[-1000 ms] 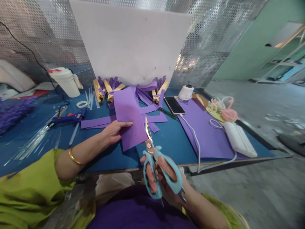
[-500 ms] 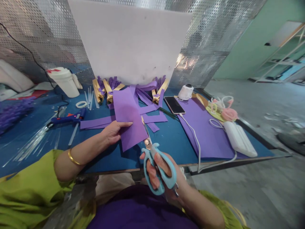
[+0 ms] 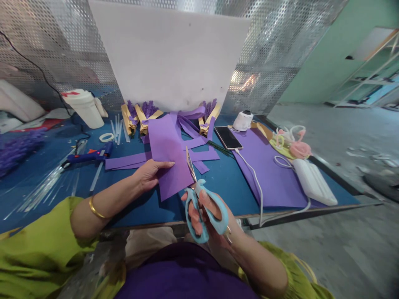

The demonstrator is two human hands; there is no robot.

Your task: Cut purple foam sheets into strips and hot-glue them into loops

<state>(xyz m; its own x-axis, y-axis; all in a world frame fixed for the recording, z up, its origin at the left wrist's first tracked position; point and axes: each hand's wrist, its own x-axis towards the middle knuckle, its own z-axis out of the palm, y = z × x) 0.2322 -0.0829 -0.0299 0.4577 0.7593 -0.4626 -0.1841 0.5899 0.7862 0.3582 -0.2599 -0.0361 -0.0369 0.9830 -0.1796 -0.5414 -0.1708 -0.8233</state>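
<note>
A rectangular sheet of purple paper (image 3: 166, 143) is pinched along its lower left edge by my left hand (image 3: 151, 173), thumb on top. My right hand (image 3: 215, 216) has its fingers through the handles of light-blue scissors (image 3: 207, 207). The blades point away from me and lie along the sheet's right edge, near its lower right corner. Behind and beneath the sheet are several cut purple strips (image 3: 199, 155). At the back stand small bundles of purple flowers wrapped in tan paper (image 3: 145, 118).
A blue glue gun (image 3: 85, 157), clear glue sticks (image 3: 96, 176) and a tape ring (image 3: 106, 137) lie left, below a white lidded cup (image 3: 84, 108). To the right, a phone (image 3: 228, 137) and white power bank (image 3: 314, 182) rest on larger purple sheets (image 3: 271, 174), joined by a cable.
The scissors have moved slightly forward along the sheet's right edge, and their handles have tilted. My left hand and the sheet have barely shifted.
</note>
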